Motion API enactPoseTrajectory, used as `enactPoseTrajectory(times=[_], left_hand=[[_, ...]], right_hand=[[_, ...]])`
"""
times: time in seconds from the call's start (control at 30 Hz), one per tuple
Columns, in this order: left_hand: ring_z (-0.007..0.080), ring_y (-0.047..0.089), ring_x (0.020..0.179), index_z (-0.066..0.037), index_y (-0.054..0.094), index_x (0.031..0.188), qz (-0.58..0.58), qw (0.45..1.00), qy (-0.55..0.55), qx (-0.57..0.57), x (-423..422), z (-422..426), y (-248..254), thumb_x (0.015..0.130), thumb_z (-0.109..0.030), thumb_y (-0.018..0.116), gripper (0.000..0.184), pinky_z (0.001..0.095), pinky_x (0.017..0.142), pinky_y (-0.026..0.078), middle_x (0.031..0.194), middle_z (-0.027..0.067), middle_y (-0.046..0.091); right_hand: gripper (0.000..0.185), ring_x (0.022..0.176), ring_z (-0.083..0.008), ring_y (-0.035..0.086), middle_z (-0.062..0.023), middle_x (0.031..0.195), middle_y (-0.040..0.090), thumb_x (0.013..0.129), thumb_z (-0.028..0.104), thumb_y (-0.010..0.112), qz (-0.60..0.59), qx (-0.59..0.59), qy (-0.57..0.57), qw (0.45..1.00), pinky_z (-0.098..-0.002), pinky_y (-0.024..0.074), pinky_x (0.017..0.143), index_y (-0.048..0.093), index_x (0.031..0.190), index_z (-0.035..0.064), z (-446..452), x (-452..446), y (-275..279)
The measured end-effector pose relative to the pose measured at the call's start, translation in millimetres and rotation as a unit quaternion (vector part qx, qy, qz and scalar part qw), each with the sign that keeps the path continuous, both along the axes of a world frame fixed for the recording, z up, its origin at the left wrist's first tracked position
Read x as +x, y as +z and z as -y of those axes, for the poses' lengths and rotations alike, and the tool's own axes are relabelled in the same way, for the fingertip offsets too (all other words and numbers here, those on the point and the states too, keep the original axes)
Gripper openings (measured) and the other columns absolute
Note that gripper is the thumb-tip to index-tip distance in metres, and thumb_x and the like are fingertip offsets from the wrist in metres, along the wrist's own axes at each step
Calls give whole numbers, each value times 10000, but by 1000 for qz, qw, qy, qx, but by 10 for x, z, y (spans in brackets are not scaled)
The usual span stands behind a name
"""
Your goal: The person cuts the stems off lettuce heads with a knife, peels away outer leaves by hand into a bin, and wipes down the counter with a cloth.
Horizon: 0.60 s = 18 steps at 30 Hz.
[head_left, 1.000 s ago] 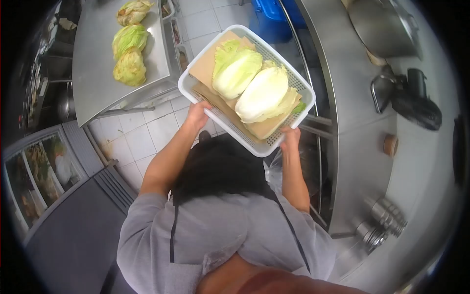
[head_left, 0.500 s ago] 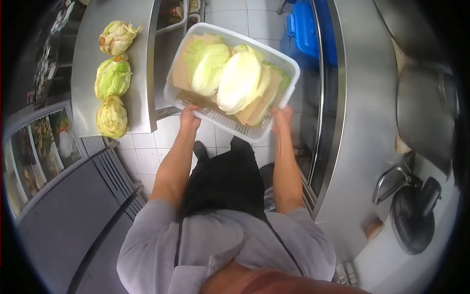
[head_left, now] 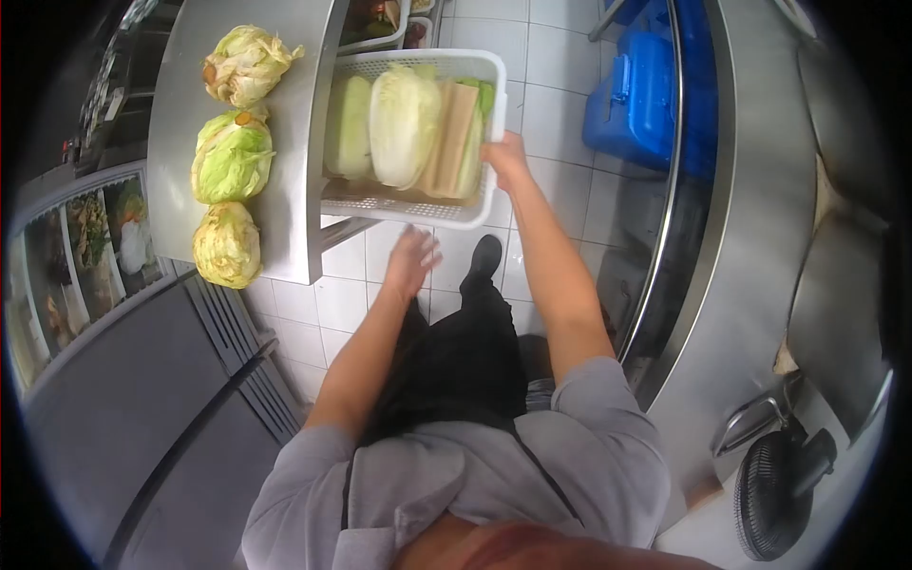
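My right hand [head_left: 505,160] grips the right side of a white plastic basket [head_left: 448,215] by its rim. Inside lie pale napa cabbages [head_left: 406,123], with brown cardboard [head_left: 450,142] and some greens beside them. The basket's left part is hidden beneath the edge of the steel counter [head_left: 290,204]. Just below the basket's front wall, my left hand [head_left: 413,260] is off it, slightly blurred, fingers apart and holding nothing.
Three lettuce heads [head_left: 231,157] stand in a row on the counter. Behind the basket are other white containers [head_left: 375,40] with food. A blue box [head_left: 627,104] sits under the right-hand counter, behind a metal rail [head_left: 676,142]. A black fan [head_left: 774,494] is at lower right.
The basket has moved left and partly under the counter, turning straighter. My left hand has let go of its front rim; my right hand still grips the right side.
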State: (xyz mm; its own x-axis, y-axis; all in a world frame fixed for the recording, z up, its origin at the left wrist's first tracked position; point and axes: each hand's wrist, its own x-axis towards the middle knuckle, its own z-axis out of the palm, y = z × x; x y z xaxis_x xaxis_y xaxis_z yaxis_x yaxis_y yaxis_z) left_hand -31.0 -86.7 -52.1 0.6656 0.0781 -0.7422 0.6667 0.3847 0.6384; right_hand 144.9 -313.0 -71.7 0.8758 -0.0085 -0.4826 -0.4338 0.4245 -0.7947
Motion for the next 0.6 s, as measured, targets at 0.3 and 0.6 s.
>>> enactPoseTrajectory(times=[0.3,0.6], left_hand=[[188,622,1033,-49,441,1509,-170,905,-326,213,-1496,-1069,410,876,-227,672,697,327,822,508,1255,141,641],[288,639,1158,-13,512,1449,-179,917,-235,268,-2138,-1498,864,846,-143,710,648,369,970,519,1292,222,646]], right_hand=[[441,951,-294,704,-179,1095,705,768,-91,647,-27,1,77,997,-415,570,759,648,1204,-20,-1476,390,-217],[420,913,-330,706,-207,1063,703,788,17,713,36,-195,139,970,-445,585,715,646,1199,-29,-2137,936,-254]])
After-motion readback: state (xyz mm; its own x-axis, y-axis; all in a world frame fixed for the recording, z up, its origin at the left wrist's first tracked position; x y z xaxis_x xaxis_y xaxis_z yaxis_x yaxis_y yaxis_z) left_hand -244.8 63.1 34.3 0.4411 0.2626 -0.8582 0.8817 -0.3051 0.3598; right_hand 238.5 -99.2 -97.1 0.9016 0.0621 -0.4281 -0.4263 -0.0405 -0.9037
